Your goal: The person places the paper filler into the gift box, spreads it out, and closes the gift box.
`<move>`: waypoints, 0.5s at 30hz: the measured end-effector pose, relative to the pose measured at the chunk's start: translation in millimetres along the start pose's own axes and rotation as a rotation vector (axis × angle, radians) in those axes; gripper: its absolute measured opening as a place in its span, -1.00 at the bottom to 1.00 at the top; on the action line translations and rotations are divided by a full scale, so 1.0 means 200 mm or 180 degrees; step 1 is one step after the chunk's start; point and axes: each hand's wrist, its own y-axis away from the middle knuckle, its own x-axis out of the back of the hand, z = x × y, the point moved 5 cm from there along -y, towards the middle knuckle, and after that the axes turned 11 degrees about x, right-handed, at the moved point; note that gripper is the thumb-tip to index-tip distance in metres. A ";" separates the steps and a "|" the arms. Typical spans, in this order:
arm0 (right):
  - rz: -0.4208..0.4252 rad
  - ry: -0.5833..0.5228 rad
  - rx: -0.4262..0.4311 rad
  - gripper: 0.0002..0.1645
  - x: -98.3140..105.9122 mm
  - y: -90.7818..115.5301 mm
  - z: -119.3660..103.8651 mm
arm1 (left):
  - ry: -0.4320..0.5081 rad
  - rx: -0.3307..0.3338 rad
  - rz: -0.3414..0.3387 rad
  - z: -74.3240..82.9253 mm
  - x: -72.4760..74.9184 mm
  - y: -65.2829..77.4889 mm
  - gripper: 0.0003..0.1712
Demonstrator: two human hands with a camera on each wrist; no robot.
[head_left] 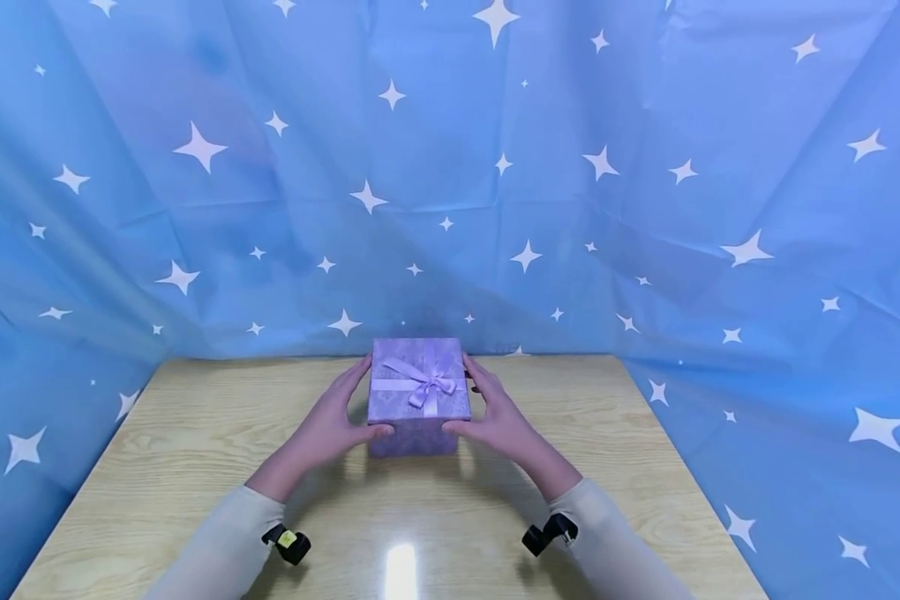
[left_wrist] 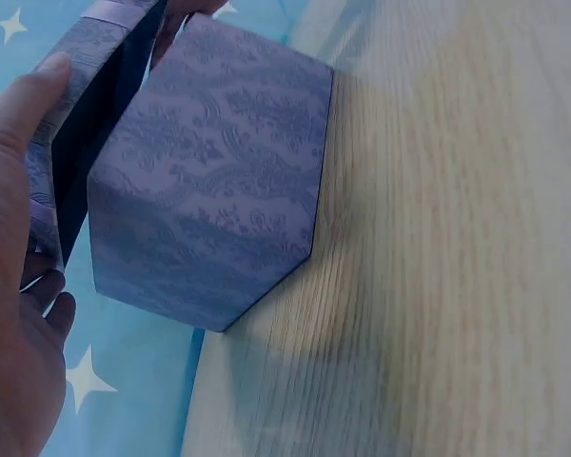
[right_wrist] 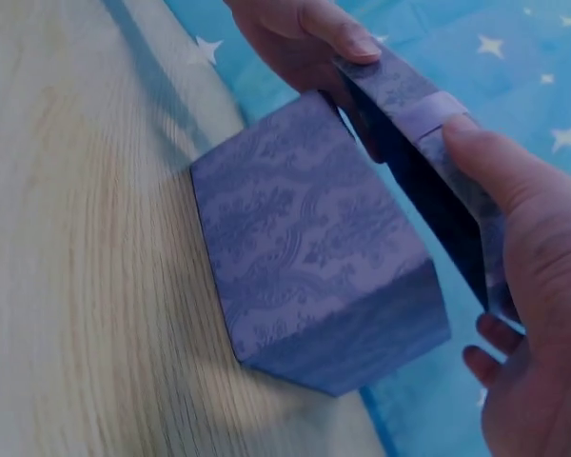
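Observation:
A purple patterned gift box lid point(head_left: 401, 404) with a ribbon and bow is held level over its box base point(head_left: 412, 442). My left hand point(head_left: 332, 423) grips the lid's left side, its thumb on the front edge. On the opposite side my right hand point(head_left: 497, 419) grips the lid in the same way. Both wrist views show a gap between the lid point(left_wrist: 95, 43) and the base point(right_wrist: 305, 228), with the lid's dark underside visible. The base stands on the table; its inside is hidden.
The wood-grain table point(head_left: 217, 433) reaches back to a blue cloth point(head_left: 450, 283) with white stars, which also hangs along both sides. A small black device point(head_left: 292, 546) sits on the left sleeve, another black device point(head_left: 543, 537) on the right.

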 end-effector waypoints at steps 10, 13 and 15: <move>-0.0244 0.0083 -0.0379 0.45 -0.04 -0.02 0.12 | 0.0069 0.0140 -0.0044 -0.07 -0.02 -0.04 0.48; -0.0235 0.0094 -0.0486 0.46 -0.04 -0.01 0.13 | 0.0079 0.0142 -0.0062 -0.08 -0.03 -0.05 0.48; -0.0231 0.0087 -0.0527 0.46 -0.04 -0.01 0.14 | 0.0092 0.0137 -0.0070 -0.09 -0.04 -0.06 0.48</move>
